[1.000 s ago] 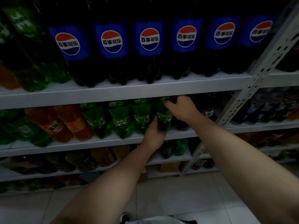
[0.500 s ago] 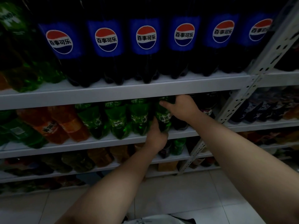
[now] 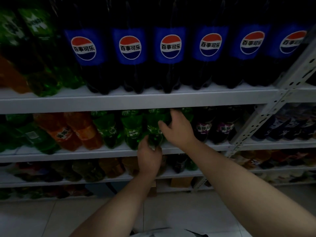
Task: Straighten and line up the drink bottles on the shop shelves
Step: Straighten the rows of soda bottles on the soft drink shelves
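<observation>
Second shelf (image 3: 213, 147): the row is packed side by side with orange bottles (image 3: 82, 132), green bottles (image 3: 109, 130) and purple-label bottles (image 3: 203, 129); hardly any gap is seen between them. Headroom is closed by the upper shelf board (image 3: 136, 101), which hides the caps. The right side is bounded by the perforated upright (image 3: 256, 124). The mid-row front is occupied by the left hand (image 3: 148, 158) and right hand (image 3: 177, 129), both gripping one green bottle (image 3: 154, 134). Open room is seen on the near side, above the floor (image 3: 171, 211).

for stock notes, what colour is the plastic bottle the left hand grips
Green: a translucent green plastic bottle, best seen in the head view.
</observation>
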The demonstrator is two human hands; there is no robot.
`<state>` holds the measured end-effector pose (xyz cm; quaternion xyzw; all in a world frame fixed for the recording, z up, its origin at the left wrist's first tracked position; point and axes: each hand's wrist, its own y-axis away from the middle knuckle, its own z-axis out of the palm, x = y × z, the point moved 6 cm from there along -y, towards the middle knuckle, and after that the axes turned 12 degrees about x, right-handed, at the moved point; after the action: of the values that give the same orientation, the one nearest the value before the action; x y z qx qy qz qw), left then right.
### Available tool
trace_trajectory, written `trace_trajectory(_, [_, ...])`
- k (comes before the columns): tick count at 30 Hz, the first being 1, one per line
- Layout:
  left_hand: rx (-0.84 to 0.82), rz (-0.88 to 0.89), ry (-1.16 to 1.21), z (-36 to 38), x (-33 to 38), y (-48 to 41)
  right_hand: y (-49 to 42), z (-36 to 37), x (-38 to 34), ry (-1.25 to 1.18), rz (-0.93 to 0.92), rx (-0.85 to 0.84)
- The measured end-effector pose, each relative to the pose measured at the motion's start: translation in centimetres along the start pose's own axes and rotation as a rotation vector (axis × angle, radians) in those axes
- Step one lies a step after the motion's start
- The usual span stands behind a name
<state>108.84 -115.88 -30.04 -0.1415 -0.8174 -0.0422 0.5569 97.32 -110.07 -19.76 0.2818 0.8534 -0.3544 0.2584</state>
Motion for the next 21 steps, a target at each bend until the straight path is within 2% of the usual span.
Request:
trace_trajectory(2, [-0.036, 0.016, 0.024, 0.2, 0.4, 0.0, -1.2, 1.2, -0.1, -0.085, 0.148, -0.054])
trace_trajectory(6, [-0.068, 0.01, 0.027, 0.3, 0.3, -0.2, -2.0, 1.5, -0.4, -0.083, 0.151, -0.092])
trace_trajectory(9, [-0.093, 0.041, 0.067, 0.2, 0.4, -0.1, -2.3, 1.3, -0.3, -0.165, 0.232, -0.107])
trace_trajectory(13, [-0.22, 0.041, 0.155, 1.1, 1.1, -0.7, -2.4, 1.1, -0.7, -0.033, 0.183, -0.073])
trace_trajectory(16, [-0.241, 0.002, 0.122, 1.5, 0.8, -1.3, -2.3, 0.7, -0.9, 0.034, 0.119, -0.036])
trace_trajectory(21, [-0.27, 0.029, 0.169, 2.0, 0.6, -1.3, -2.3, 0.4, -0.5, -0.117, 0.163, -0.047])
